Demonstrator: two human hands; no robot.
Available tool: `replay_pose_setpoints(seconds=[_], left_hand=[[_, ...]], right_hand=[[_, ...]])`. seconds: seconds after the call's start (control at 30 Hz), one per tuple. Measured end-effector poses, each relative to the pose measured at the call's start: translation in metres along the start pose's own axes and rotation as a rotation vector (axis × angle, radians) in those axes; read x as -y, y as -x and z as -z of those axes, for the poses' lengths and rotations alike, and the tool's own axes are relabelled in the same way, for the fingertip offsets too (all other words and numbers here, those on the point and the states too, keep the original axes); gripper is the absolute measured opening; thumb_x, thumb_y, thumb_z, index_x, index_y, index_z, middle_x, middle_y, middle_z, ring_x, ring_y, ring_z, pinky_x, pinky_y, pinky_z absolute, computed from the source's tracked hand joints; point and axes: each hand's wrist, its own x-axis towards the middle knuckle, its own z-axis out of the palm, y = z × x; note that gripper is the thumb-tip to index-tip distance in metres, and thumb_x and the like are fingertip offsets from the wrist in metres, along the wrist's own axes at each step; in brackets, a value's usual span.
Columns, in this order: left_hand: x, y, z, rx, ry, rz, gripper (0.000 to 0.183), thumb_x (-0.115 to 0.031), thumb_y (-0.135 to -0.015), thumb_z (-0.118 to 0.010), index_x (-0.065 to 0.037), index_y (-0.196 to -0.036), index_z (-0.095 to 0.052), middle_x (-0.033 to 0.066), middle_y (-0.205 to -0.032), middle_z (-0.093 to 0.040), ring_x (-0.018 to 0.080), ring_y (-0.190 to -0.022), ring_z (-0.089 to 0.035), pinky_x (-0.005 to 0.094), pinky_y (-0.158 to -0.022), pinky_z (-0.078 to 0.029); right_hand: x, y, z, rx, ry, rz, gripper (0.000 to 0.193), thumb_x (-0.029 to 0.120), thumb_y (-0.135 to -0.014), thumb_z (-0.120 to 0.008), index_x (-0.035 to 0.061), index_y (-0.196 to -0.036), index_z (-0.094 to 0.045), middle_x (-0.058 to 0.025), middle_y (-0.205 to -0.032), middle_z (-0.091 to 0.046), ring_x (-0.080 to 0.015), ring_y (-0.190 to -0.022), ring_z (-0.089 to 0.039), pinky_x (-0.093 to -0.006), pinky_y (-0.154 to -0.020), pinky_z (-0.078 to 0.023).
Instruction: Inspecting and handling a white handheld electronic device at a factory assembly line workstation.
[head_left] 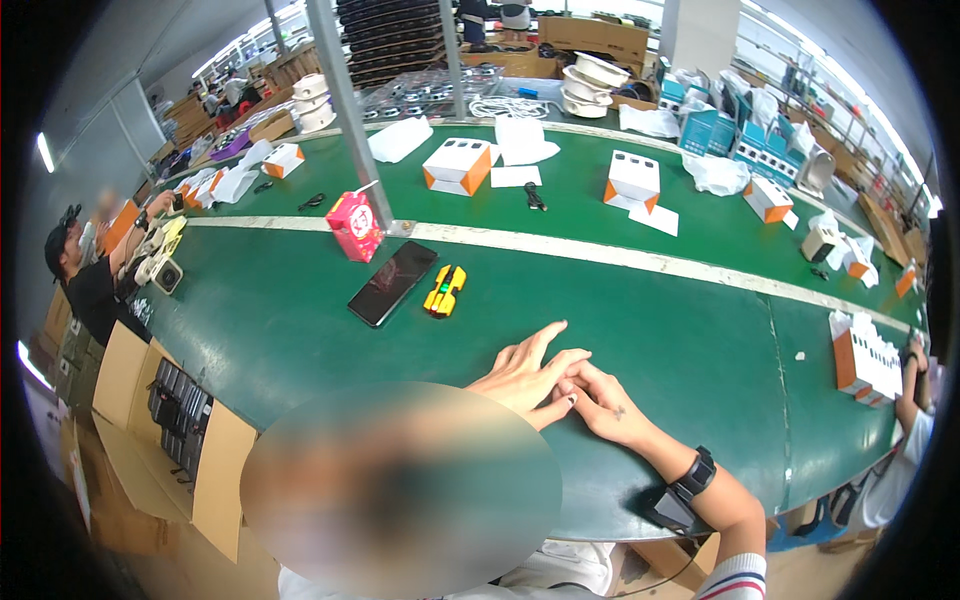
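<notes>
My left hand (525, 373) rests over the green work table, palm down, with its fingers stretched and apart and nothing held. Against it lies my right hand (605, 402), its bent fingers closed around the left hand's fingers; some fingertips are hidden there. A black strap (694, 475) circles my right wrist, and a dark box-shaped device (668, 508) sits beside it. Beyond my hands are a yellow and black gadget (445, 291) with a green light and a dark smartphone (394, 283) lying flat. Behind the phone stands a red-pink carton (355, 227).
A metal post (350, 110) rises from the white divider strip (560, 250). White-orange boxes (458, 166) and cables (536, 196) lie beyond. At left stand an open cardboard box (215, 470) of black items and a co-worker (90, 260). Another person's arm (908, 385) is at right, by a box.
</notes>
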Motion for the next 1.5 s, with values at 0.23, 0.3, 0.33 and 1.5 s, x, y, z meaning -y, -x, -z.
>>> replay_pose_setpoints(seconds=[0.23,0.3,0.33,1.5], left_hand=[[0.025,0.008,-0.032,-0.052,0.135,-0.067,0.055,-0.037,-0.094,-0.044,-0.004,-0.136,-0.032,0.0198,-0.141,-0.031,0.0359,-0.134,-0.024,0.0473,-0.109,-0.017],[0.029,0.008,-0.037,-0.077,0.138,-0.133,0.055,-0.038,-0.094,-0.045,-0.003,-0.135,-0.034,0.0184,-0.141,-0.033,0.0351,-0.135,-0.024,0.0480,-0.110,-0.015],[0.031,0.010,-0.038,-0.077,0.163,-0.100,0.054,-0.037,-0.094,-0.046,-0.003,-0.134,-0.035,0.0183,-0.139,-0.036,0.0352,-0.134,-0.025,0.0486,-0.110,-0.014],[0.016,0.024,-0.021,-0.412,0.297,-0.424,0.015,-0.020,-0.095,-0.050,-0.005,-0.096,-0.054,0.0163,-0.105,-0.052,0.0256,-0.093,-0.057,0.0349,-0.080,-0.047]], right_hand=[[-0.002,0.000,-0.005,0.045,-0.181,0.064,0.014,0.002,-0.094,-0.046,0.0016,-0.105,-0.053,-0.0030,-0.093,-0.058,-0.0086,-0.091,-0.054,-0.0251,-0.080,-0.046],[-0.001,-0.001,-0.005,0.066,-0.150,0.095,0.014,0.002,-0.093,-0.046,0.0025,-0.106,-0.053,-0.0022,-0.091,-0.057,-0.0076,-0.088,-0.053,-0.0242,-0.077,-0.046],[-0.001,-0.001,-0.006,0.099,-0.188,0.095,0.016,0.008,-0.096,-0.047,0.0041,-0.110,-0.051,-0.0015,-0.090,-0.056,-0.0069,-0.086,-0.051,-0.0248,-0.079,-0.044],[0.015,-0.004,-0.017,0.095,-0.186,0.225,0.057,0.035,-0.081,-0.069,0.0051,-0.121,-0.042,-0.0010,-0.068,-0.057,-0.0072,-0.067,-0.051,-0.0235,-0.062,-0.040]])
